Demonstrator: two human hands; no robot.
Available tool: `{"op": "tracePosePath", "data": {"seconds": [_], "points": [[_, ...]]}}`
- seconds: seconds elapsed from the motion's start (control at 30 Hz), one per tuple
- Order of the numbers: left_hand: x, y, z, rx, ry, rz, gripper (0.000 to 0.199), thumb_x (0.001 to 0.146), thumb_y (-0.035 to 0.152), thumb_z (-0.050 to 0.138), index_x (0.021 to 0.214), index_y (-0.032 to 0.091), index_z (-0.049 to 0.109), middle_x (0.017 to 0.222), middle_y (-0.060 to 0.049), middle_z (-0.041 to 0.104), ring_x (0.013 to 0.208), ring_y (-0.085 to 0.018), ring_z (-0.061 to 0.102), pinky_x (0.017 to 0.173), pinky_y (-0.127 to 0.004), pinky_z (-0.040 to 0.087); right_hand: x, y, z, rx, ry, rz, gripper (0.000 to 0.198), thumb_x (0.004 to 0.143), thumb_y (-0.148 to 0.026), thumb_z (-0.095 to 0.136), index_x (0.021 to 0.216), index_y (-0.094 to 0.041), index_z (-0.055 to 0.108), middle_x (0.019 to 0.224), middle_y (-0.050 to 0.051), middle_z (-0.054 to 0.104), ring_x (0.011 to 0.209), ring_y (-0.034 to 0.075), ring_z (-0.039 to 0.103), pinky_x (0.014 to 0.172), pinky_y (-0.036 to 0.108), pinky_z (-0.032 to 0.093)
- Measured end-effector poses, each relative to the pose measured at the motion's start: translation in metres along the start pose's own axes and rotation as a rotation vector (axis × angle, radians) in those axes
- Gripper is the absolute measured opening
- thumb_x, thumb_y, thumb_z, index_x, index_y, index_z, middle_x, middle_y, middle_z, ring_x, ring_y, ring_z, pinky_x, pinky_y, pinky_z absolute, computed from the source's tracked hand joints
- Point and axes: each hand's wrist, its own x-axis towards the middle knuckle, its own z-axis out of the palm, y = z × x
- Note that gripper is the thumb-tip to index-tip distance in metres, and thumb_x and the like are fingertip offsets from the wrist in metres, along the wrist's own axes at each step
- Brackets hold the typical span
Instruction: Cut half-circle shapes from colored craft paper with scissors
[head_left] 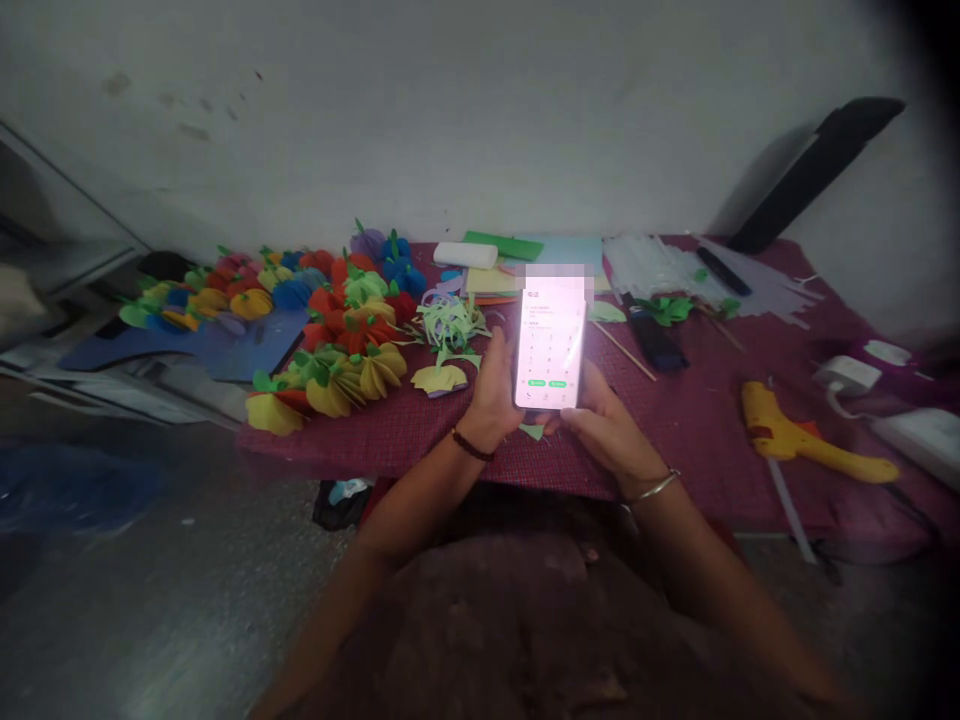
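A lit smartphone [550, 350] is held upright in front of me, its screen showing a dial pad with two green call buttons. My left hand [493, 385] is closed along its left edge, a dark beaded bracelet at the wrist. Round the lower right corner, my right hand [604, 420] grips the phone with the thumb near the bottom of the screen; a silver bangle sits on that wrist. Left of the phone lie a tangle of pale green paper strips [450, 322] and a yellow paper piece [439, 379]. The fingers behind the phone are hidden.
Many colourful folded-paper pumpkins [341, 330] crowd the left of the red-covered table [697, 425]. A yellow glue gun [817, 440] lies at right, beside a white power strip [919, 440]. Glue sticks [652, 270], a wooden stick [624, 350] and coloured paper [559, 250] lie toward the wall.
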Motion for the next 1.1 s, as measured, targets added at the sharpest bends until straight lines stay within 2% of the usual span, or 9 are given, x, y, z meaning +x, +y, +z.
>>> {"op": "tracePosePath", "data": {"seconds": [0.17, 0.27, 0.37, 0.5, 0.67, 0.87, 1.1], "points": [[-0.0011, -0.0004, -0.0014, -0.044, 0.008, -0.019, 0.062, 0.102, 0.056, 0.026, 0.117, 0.013, 0.068, 0.073, -0.007, 0.075, 0.064, -0.019, 0.071, 0.059, -0.029, 0.054, -0.0012, 0.0011, -0.0009, -0.018, -0.013, -0.016, 0.074, 0.08, -0.029, 0.074, 0.145, -0.031, 0.04, 0.111, 0.006, 0.069, 0.077, 0.021, 0.069, 0.063, 0.038, 0.061], [-0.0014, -0.0008, -0.002, -0.044, 0.004, -0.017, 0.062, 0.102, 0.055, 0.026, 0.119, 0.012, 0.067, 0.081, -0.009, 0.077, 0.071, -0.022, 0.073, 0.064, -0.032, 0.056, -0.0018, 0.0008, -0.001, -0.03, -0.009, -0.024, 0.071, 0.08, -0.027, 0.073, 0.144, -0.031, 0.042, 0.109, 0.006, 0.069, 0.076, 0.021, 0.068, 0.064, 0.039, 0.061], [-0.0009, -0.0008, -0.0011, -0.055, 0.021, -0.002, 0.061, 0.102, 0.056, 0.027, 0.114, 0.012, 0.068, 0.088, -0.011, 0.078, 0.078, -0.023, 0.075, 0.069, -0.032, 0.057, -0.002, -0.0008, -0.0002, -0.028, -0.008, -0.034, 0.069, 0.077, -0.026, 0.074, 0.14, -0.03, 0.046, 0.106, 0.005, 0.07, 0.075, 0.021, 0.067, 0.063, 0.04, 0.061], [0.0, -0.0007, 0.0003, -0.062, 0.014, -0.002, 0.061, 0.103, 0.053, 0.024, 0.105, 0.012, 0.069, 0.087, -0.012, 0.077, 0.089, -0.025, 0.075, 0.077, -0.035, 0.059, -0.0025, -0.002, 0.0001, -0.049, -0.013, -0.029, 0.069, 0.076, -0.027, 0.074, 0.139, -0.031, 0.046, 0.104, 0.004, 0.069, 0.075, 0.022, 0.066, 0.064, 0.041, 0.061], [0.0011, -0.0021, -0.0017, -0.041, 0.031, -0.014, 0.06, 0.101, 0.057, 0.03, 0.109, 0.013, 0.069, 0.091, -0.012, 0.077, 0.092, -0.027, 0.075, 0.079, -0.037, 0.059, -0.0035, -0.0007, -0.0015, -0.045, -0.017, -0.024, 0.071, 0.077, -0.025, 0.074, 0.141, -0.032, 0.044, 0.107, 0.004, 0.069, 0.076, 0.022, 0.067, 0.066, 0.041, 0.061], [0.0017, -0.0044, -0.0033, 0.008, 0.035, 0.001, 0.057, 0.1, 0.057, 0.033, 0.113, 0.014, 0.069, 0.092, -0.012, 0.077, 0.099, -0.028, 0.074, 0.081, -0.038, 0.058, -0.0033, 0.002, -0.0026, -0.073, 0.004, -0.019, 0.072, 0.081, -0.036, 0.076, 0.145, -0.032, 0.041, 0.104, 0.005, 0.069, 0.075, 0.022, 0.068, 0.067, 0.044, 0.063], [0.0022, -0.0062, -0.0006, -0.005, 0.059, 0.04, 0.054, 0.102, 0.052, 0.032, 0.108, 0.013, 0.07, 0.088, -0.01, 0.077, 0.088, -0.023, 0.075, 0.079, -0.034, 0.058, -0.0025, 0.0056, -0.0038, -0.08, 0.015, -0.031, 0.067, 0.083, -0.038, 0.076, 0.141, -0.031, 0.042, 0.111, 0.005, 0.068, 0.073, 0.019, 0.067, 0.066, 0.041, 0.064]]}}
